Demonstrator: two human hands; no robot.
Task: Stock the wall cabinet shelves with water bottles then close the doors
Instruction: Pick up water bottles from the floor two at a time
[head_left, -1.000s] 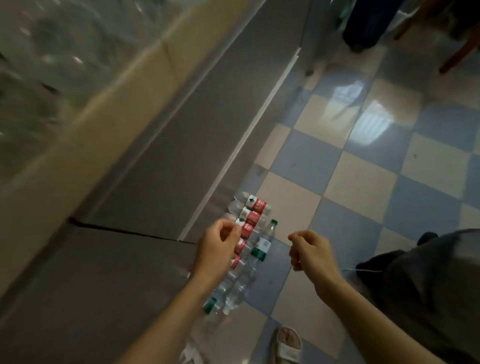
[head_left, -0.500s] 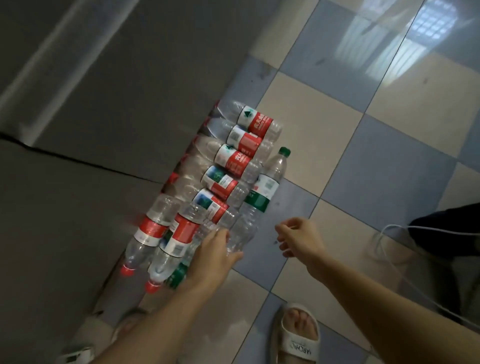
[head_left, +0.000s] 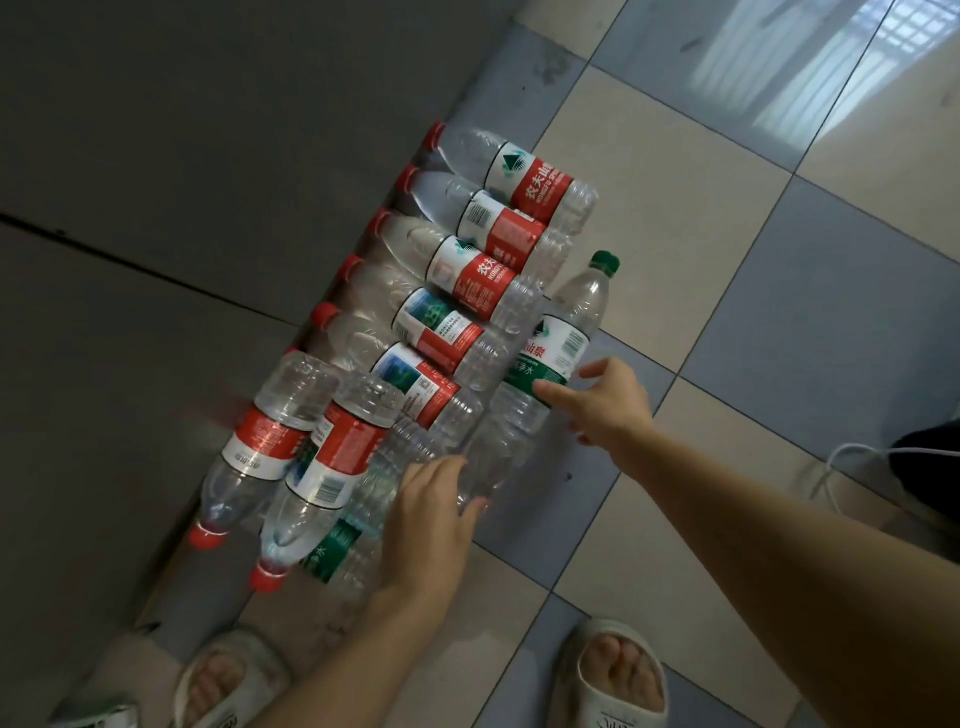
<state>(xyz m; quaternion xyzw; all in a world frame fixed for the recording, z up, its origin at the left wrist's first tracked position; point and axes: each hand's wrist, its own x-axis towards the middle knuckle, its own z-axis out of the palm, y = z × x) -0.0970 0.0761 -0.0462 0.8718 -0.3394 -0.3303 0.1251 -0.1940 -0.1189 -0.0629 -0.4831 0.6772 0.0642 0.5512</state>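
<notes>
Both your hands have dropped to the floor pile: left hand (head_left: 434, 512) spread on one bottle (head_left: 485, 462), right hand (head_left: 605, 402) spread, fingertips touching the green-labelled bottle (head_left: 558, 343) at 1 o'clock, so pickup begins.

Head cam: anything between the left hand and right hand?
Yes: in the head view the clear lower body of the green-label bottle lies between left hand and right hand.

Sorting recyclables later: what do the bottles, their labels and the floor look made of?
Red-label bottles and the green-label bottle: clear thin plastic, glossy, ribbed walls you see through. Labels: probably printed plastic film, slightly shiny. Floor: likely glazed tile, with grout lines and a window reflection.
</notes>
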